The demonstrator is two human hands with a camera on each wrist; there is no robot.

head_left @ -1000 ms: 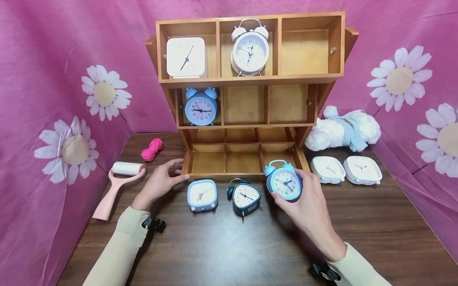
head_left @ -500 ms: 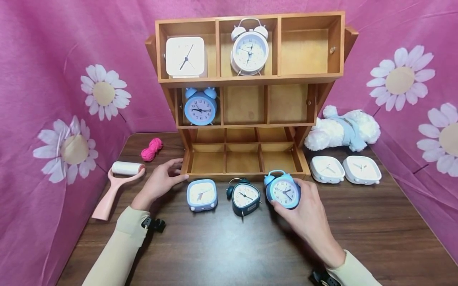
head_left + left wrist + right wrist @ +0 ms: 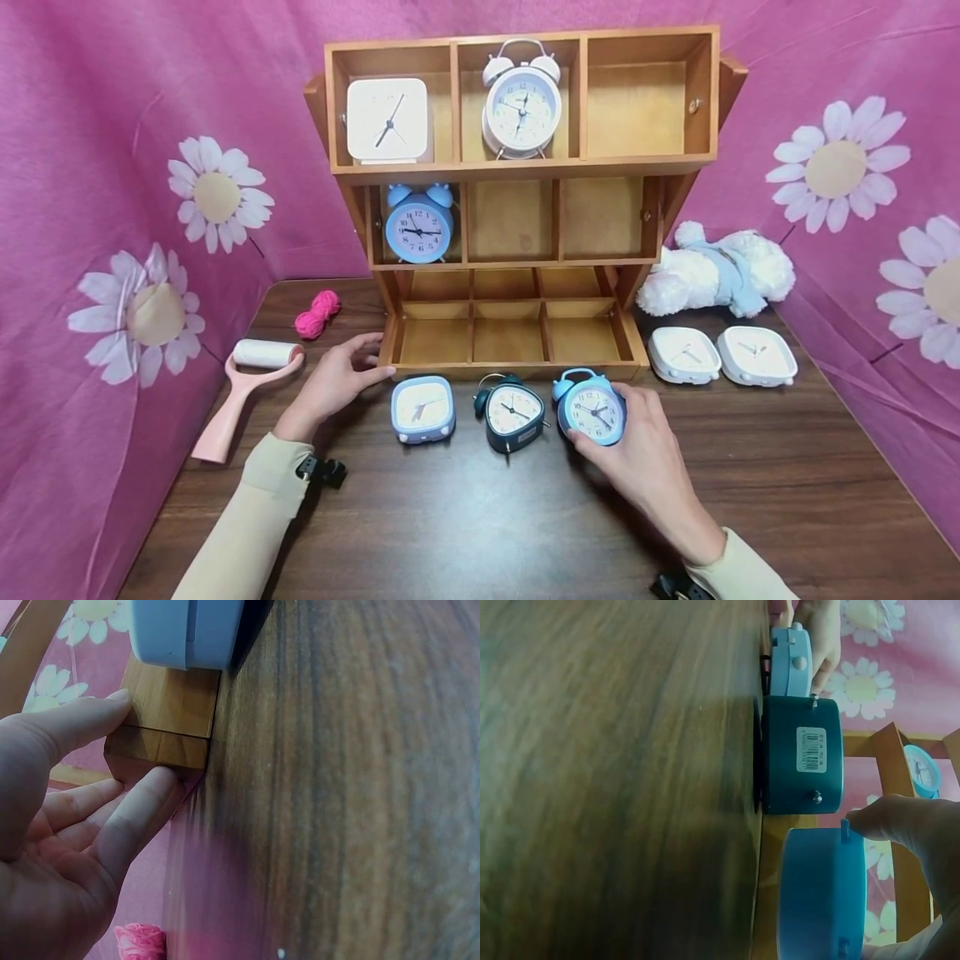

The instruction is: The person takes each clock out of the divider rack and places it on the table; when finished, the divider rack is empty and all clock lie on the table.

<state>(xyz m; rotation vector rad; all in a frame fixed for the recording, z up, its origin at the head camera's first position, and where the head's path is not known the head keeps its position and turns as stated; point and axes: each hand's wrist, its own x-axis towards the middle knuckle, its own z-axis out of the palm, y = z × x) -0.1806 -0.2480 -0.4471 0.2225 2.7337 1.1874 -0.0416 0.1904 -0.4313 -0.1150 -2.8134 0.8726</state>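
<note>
My right hand (image 3: 645, 462) grips a round blue twin-bell alarm clock (image 3: 592, 411) by its side, thumb at the lower edge. In the right wrist view a narrow gap shows between this clock (image 3: 821, 892) and the table. Just left of it stands a dark green triangular alarm clock (image 3: 514, 414). Further left sits a periwinkle rounded-square clock (image 3: 423, 410). With fairly straight fingers, my left hand (image 3: 337, 383) touches the front left corner of the wooden shelf (image 3: 517, 369); in the left wrist view, thumb and fingertips meet the shelf's corner block (image 3: 161, 746).
The shelf's upper tiers hold a white square clock (image 3: 388, 121), a white twin-bell clock (image 3: 522, 112) and a blue one (image 3: 419, 227). Two white clocks (image 3: 684, 356) and a plush toy (image 3: 716, 271) lie right. Pink yarn (image 3: 318, 314) and a lint roller (image 3: 240, 392) lie left.
My right hand has brought the blue alarm clock down toward the table front, away from the shelf's lowest tier and level with the green clock. The left hand stays at the shelf corner.
</note>
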